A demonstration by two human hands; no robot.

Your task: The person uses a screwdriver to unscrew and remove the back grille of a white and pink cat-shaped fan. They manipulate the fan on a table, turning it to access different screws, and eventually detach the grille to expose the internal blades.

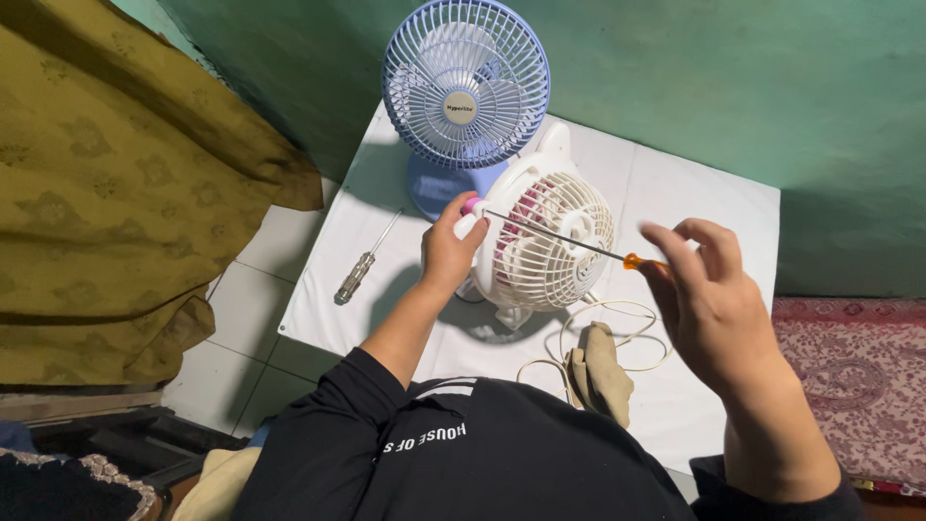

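Right hand (709,299): raised above the sheet, fingers closed round the orange handle of a long thin screwdriver (569,243); the shaft runs leftward across the face of the small fan, tip at its upper left edge.

Left hand (449,249): clamped on the left rim of the small white fan (545,241), thumb up near a pink knob, steadying it.

Small white fan: white grille, pink parts showing inside, standing tilted on the sheet between the two hands, face turned toward the right hand. Its pale cord (603,333) loops on the sheet just below it.

Folded cloth (600,371): tan, lying on the cord loop, near the person's chest.

Blue fan (465,92): larger, upright, directly behind the small fan and touching or nearly touching it.

Second screwdriver (367,260): clear-handled, lying alone on the sheet's left side, well apart from both hands.

White sheet (685,193): spread on the floor against a green wall. Olive curtain (106,183) at left; patterned red mat (858,376) at right.
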